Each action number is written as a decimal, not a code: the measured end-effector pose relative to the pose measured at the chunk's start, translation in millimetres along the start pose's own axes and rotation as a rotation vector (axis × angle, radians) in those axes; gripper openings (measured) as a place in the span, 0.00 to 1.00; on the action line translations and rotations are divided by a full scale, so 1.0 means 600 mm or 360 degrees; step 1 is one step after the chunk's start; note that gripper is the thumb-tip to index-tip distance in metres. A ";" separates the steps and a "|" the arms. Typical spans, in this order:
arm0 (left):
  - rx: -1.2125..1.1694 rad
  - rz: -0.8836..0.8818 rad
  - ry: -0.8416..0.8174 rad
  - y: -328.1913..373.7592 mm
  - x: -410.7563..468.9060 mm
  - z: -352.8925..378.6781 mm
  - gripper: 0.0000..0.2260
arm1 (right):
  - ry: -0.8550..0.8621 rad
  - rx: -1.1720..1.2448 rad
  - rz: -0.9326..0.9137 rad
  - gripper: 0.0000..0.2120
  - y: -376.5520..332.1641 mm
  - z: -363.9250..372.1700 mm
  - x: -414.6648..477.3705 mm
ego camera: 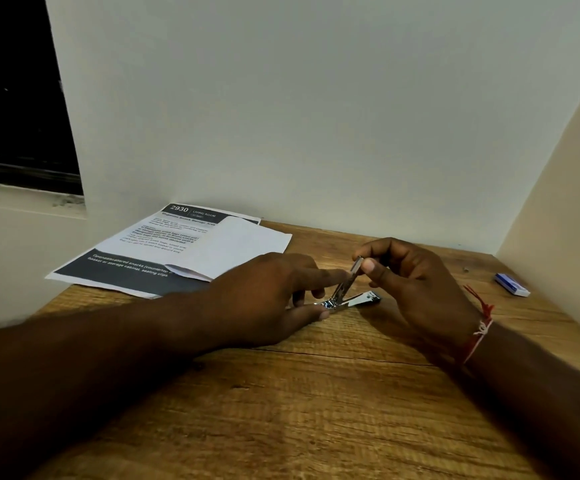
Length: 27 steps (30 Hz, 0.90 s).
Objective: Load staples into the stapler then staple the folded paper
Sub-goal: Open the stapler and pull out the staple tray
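loading step, i'd say. stapler sits hinged open on the wooden table, between both hands. left hand pinches the base at the hinge end, index finger stretched to the raised arm. right hand pinches that arm's tip, thumb against fingers. small, bright metal, dark nose. can't tell if staples are in. next likely needs a strip from the blue-white box, well off right. folded paper lies back-left.
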<state>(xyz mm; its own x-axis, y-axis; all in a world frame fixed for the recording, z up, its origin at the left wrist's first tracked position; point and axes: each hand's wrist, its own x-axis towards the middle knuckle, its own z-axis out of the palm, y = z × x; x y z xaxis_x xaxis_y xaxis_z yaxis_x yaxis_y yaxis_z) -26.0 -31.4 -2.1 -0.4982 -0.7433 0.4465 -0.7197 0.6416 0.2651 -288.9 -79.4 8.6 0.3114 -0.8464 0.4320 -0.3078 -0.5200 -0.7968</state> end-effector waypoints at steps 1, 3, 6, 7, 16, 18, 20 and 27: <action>0.0011 0.0017 -0.0003 0.000 0.001 0.001 0.27 | -0.0002 0.0000 -0.0002 0.06 0.000 0.001 -0.001; 0.0020 0.0034 -0.0015 -0.002 0.002 0.003 0.27 | 0.0002 0.0007 0.0000 0.06 -0.001 0.001 -0.002; 0.0003 0.0029 -0.0025 -0.005 0.003 0.007 0.28 | -0.0002 0.0020 0.0014 0.06 -0.006 0.001 -0.004; -0.0020 0.0027 -0.0016 -0.006 0.004 0.008 0.28 | -0.0003 0.0018 0.0018 0.06 -0.007 0.001 -0.004; 0.0047 0.0079 0.0032 -0.006 0.014 0.000 0.22 | -0.0006 0.0008 0.0043 0.06 -0.009 0.003 -0.001; 0.0065 0.0101 0.0057 -0.004 0.014 0.000 0.19 | -0.0029 -0.0001 0.0022 0.06 -0.007 0.004 -0.002; 0.0030 0.0110 0.0094 -0.006 0.013 0.000 0.15 | -0.0057 -0.0022 -0.0001 0.06 -0.005 0.005 -0.001; -0.0101 0.0052 0.0255 -0.007 0.009 0.005 0.11 | -0.0010 -0.0003 0.0014 0.06 -0.004 0.003 0.002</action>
<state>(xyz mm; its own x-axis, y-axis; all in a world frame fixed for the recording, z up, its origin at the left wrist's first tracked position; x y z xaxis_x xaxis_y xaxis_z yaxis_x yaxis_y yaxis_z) -27.1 -38.6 -3.5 -0.4337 -0.6854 0.5849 -0.6701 0.6793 0.2992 -286.1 -78.9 10.4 0.3142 -0.8502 0.4224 -0.3121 -0.5127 -0.7998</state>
